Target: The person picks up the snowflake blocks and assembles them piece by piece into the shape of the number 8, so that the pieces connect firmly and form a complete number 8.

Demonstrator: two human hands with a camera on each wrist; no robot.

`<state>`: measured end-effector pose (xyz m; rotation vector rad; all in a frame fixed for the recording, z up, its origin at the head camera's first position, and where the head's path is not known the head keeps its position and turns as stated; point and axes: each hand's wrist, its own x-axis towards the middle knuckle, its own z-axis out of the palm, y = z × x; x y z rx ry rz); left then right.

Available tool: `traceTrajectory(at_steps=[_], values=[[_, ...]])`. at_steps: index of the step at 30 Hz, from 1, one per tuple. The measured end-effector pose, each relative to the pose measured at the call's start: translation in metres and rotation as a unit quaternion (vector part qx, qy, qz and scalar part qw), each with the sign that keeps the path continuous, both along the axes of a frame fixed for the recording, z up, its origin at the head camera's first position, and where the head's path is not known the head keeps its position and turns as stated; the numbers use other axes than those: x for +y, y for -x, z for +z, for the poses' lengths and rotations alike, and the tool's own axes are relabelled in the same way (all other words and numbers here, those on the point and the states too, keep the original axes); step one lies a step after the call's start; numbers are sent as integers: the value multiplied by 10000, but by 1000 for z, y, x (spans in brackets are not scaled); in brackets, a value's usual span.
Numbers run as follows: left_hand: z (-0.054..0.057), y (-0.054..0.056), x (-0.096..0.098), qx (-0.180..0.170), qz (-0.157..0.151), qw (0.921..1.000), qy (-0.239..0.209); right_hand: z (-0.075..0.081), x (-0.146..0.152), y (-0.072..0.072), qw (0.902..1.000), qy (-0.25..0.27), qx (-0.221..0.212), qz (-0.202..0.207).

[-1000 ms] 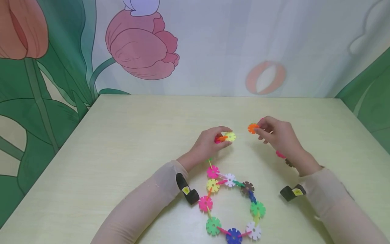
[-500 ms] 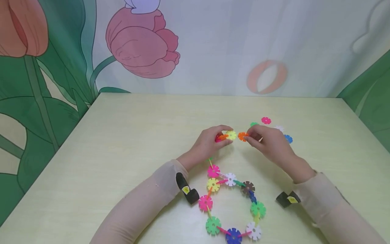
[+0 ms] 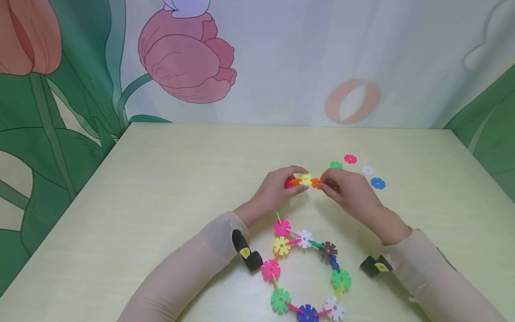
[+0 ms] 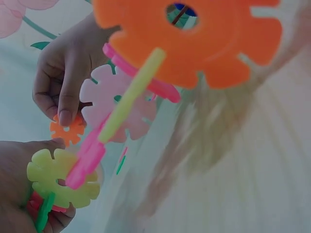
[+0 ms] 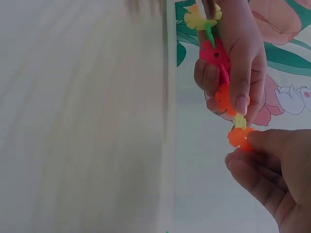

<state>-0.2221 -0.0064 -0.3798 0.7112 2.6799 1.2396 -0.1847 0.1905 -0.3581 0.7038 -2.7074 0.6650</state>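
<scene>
My left hand [image 3: 273, 190] holds the end of a chain of notched plastic snowflake discs. A yellow disc [image 3: 305, 179] sticks out between its fingertips and thumb, with an orange one [image 3: 295, 181] behind it. Opposite, my right hand [image 3: 356, 190] pinches another orange disc [image 5: 239, 138] between thumb and fingers. That disc's edge meets the yellow one's edge in the right wrist view. More of the chain hangs close before the left wrist camera, with a large orange disc [image 4: 218, 48] and a pale pink disc [image 4: 116, 102].
Nearer me lies a ring of linked discs, including a green one [image 3: 280, 300] and a dark blue one [image 3: 307, 313]. Beyond my right hand lie loose pink [image 3: 350, 159], green [image 3: 335, 165], white [image 3: 367, 170] and blue [image 3: 377, 183] discs. A printed curtain [image 3: 281, 67] hangs behind the table.
My right hand has moved left and slightly nearer, bringing its orange disc up against the yellow disc. The loose discs behind it have come into view. My left hand has stayed in place.
</scene>
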Motion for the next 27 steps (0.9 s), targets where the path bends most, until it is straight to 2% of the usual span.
traceTrajectory(at_steps=[10,14,19,23,27], values=[[0,-4,4,-174,232,9995,-133,-12,-1,3,9991,400,101,-75],[0,-5,4,-164,277,9994,-130,-14,-4,5,9985,534,11,-86],[2,-3,1,-311,228,9992,-75,-13,-4,8,9953,801,-508,-188],[4,0,-2,-442,116,9989,-94,-13,-3,10,9873,1154,-1060,-248],[6,3,-5,-291,-139,9995,-71,-13,-2,11,9786,1417,-1480,-206]])
